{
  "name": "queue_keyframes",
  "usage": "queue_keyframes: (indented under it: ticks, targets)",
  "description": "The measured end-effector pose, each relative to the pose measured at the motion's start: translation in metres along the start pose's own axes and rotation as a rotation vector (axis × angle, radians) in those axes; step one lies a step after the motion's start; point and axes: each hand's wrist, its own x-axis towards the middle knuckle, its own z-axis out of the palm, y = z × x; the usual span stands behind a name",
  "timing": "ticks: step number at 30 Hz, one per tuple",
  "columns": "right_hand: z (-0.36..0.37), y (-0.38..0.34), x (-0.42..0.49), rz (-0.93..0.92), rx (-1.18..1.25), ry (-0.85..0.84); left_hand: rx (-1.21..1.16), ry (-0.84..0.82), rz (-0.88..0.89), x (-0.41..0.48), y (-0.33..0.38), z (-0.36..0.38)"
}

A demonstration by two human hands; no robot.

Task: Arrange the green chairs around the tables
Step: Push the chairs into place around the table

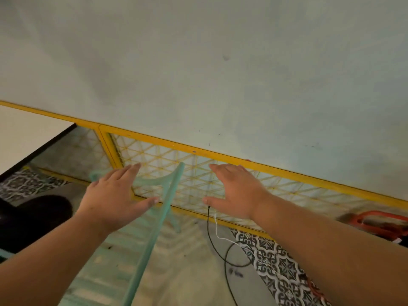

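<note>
Pale wall (220,62) filling the upper half. Along its base, a yellow lattice panel (220,156). At lower centre, blurred, a green chair (154,236), back rail slanting up toward the panel, just right of a white table (26,133). Left hand (117,195) and right hand (236,191) outstretched, fingers straight, gripping nothing; left hand over the chair's top, contact unclear. Thin black cable (208,228) trailing on the floor.
</note>
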Motion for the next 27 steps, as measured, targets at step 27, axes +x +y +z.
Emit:
queue_keyframes:
  ticks: [27]
  targets:
    - [0.160, -0.005, 0.204, -0.772, -0.242, -0.353, -0.045, -0.193, -0.876, -0.127, 0.049, 0.177]
